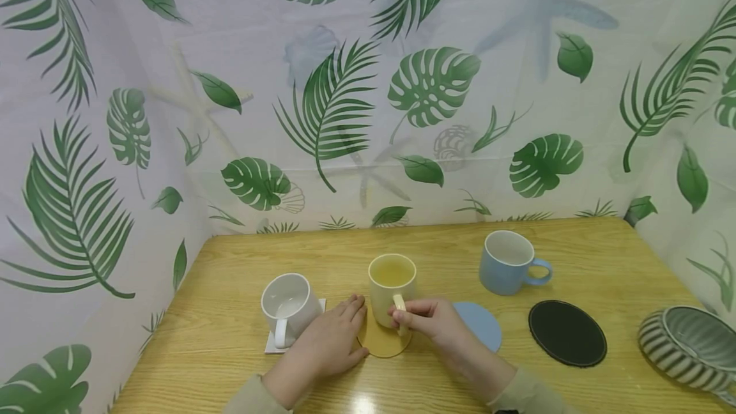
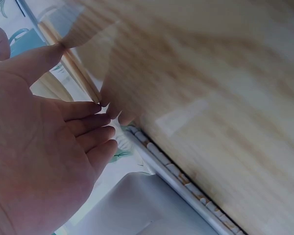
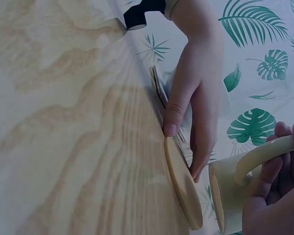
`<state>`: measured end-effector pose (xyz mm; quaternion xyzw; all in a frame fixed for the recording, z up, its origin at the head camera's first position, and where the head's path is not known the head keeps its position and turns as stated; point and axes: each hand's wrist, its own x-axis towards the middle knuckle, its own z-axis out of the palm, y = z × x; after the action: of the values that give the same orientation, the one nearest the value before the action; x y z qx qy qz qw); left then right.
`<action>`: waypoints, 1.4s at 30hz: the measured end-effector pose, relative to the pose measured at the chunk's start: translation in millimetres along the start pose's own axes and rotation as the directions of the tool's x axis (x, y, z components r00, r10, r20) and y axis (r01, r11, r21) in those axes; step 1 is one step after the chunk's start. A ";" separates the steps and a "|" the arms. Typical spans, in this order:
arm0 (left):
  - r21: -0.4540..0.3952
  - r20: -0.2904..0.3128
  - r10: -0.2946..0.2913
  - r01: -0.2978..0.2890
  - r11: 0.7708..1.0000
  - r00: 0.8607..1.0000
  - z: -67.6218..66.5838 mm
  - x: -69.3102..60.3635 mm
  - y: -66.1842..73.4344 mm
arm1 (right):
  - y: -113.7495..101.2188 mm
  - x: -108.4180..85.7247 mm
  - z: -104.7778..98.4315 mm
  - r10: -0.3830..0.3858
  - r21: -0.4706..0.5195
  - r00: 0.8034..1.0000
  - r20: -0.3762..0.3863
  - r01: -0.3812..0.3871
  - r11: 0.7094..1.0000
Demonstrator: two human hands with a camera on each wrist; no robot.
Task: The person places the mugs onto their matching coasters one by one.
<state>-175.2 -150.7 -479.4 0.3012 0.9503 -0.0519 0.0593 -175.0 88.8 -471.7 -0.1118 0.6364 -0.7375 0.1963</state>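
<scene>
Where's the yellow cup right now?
In the head view, the yellow cup is just right of centre, held by its handle in the right hand above the yellow coaster, with the white cup to its left.

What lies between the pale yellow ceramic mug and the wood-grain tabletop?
A round yellow coaster, below the mug; the right wrist view shows a bare gap between the two.
</scene>
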 end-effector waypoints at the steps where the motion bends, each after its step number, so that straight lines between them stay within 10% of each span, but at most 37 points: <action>1: -0.003 0.000 -0.001 0.001 1.000 1.000 -0.3 0.2 -0.1 | 0.8 -0.1 0.7 -0.002 0.000 1.000 -0.004 0.002 1.000; 42: -0.007 -0.059 0.013 -0.014 1.000 0.998 1.9 -2.9 0.8 | 29.2 -10.6 25.5 -0.040 -0.016 0.999 -0.027 0.039 0.999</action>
<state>-172.3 -152.0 -480.9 0.3089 0.9497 -0.0389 0.0327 -150.5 67.2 -495.3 -0.1157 0.6425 -0.7377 0.1721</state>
